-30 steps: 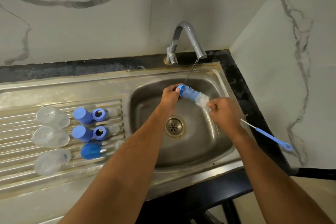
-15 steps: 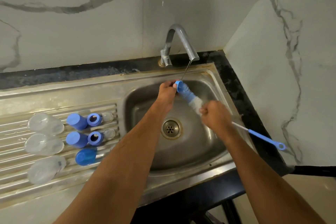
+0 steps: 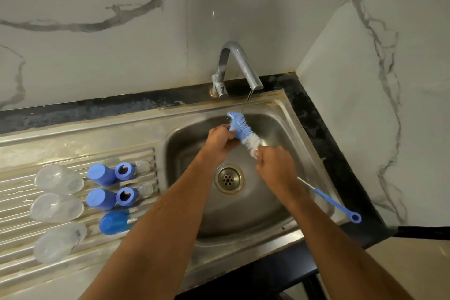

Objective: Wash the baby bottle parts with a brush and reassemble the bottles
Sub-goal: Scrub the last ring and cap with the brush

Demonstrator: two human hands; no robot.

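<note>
Two hands meet over the sink at frame centre, both on the brush. The left hand pinches the blue bristle end; the right hand has its grip clenched round the wire stem just below the white bristles, while the blue handle trails toward the lower right. A thin stream from the tap lands on the bristle tip.

I judge the brush light and springy: soft bristles that flatten under fingers, a thin twisted stem that will bend, and a slick wet plastic handle. The stem close to the bristles looks like the surest hold.

Left of centre, on the ribbed steel drainer, the bottle parts lie in rows: three clear bottles, three blue caps, two blue rings and small clear teats. The bottles look thin-walled, light and round, likely to roll and to be slippery once wet; holding one round its body seems safest. The teats look soft and floppy.
</note>
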